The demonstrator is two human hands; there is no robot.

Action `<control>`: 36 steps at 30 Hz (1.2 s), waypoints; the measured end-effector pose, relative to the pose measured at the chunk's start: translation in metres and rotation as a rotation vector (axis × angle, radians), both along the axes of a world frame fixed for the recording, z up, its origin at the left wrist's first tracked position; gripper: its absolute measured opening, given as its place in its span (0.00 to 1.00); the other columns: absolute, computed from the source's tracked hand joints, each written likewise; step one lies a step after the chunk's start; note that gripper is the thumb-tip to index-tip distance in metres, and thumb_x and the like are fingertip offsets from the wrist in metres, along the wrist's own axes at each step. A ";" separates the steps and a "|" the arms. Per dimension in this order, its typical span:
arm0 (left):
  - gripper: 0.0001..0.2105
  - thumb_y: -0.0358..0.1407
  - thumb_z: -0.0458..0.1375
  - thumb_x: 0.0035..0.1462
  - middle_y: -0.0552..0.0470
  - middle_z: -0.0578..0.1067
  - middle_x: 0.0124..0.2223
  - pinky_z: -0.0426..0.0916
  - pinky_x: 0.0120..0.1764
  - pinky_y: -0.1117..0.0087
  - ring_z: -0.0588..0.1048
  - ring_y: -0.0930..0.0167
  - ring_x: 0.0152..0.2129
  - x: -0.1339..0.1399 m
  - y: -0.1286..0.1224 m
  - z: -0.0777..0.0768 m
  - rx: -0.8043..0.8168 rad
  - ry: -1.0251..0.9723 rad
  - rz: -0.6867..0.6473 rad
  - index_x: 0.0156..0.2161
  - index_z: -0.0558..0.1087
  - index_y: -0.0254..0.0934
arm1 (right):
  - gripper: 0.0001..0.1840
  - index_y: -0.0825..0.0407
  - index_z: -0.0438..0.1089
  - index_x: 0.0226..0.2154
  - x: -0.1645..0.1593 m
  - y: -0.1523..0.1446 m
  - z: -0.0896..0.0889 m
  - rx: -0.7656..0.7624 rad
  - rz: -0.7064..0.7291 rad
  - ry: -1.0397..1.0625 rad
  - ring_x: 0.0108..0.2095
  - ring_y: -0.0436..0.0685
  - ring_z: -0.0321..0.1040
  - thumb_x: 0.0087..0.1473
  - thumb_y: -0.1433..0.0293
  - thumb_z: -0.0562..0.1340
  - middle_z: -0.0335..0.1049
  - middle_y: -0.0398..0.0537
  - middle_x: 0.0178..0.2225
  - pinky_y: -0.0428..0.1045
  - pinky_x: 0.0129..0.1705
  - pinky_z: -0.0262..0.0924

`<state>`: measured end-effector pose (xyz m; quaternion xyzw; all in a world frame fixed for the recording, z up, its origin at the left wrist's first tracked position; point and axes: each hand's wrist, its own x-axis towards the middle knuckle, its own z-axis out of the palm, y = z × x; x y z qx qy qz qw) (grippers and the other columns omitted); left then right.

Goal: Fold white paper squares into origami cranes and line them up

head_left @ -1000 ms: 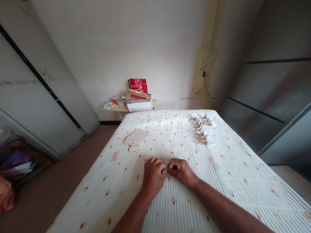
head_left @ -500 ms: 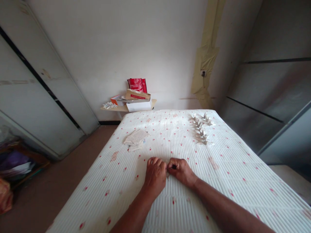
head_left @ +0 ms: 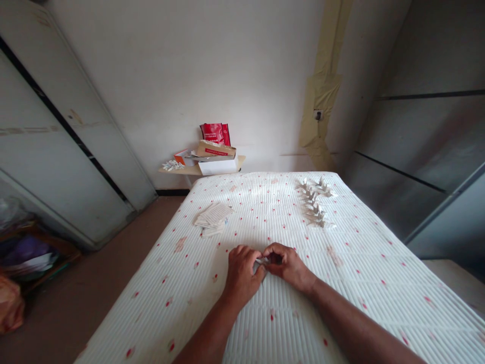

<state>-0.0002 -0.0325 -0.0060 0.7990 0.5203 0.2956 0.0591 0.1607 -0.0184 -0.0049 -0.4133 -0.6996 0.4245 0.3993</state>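
My left hand and my right hand meet low over the middle of the bed. Between their fingertips is a small folded piece of paper, mostly hidden by the fingers. Both hands are closed, thumb and fingers pinching the paper from either side. Up and to the left lies a loose stack of printed paper sheets. Several folded paper cranes stand in a cluster at the far right of the bed.
The bed has a white ribbed cover with red dots. Behind it, a small shelf bears a white box, a red bag and a white pile. Grey cabinets flank the right side.
The fingers have shifted around the paper. My left thumb now shows lower and apart from the index finger, and more of the paper is visible between the hands.
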 end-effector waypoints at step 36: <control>0.05 0.27 0.58 0.45 0.56 0.74 0.28 0.59 0.38 0.68 0.70 0.70 0.33 0.004 0.007 0.007 -0.056 -0.120 -0.068 0.23 0.72 0.39 | 0.08 0.52 0.69 0.29 0.013 0.002 0.020 0.361 0.119 -0.180 0.31 0.50 0.66 0.54 0.74 0.56 0.67 0.45 0.29 0.44 0.34 0.58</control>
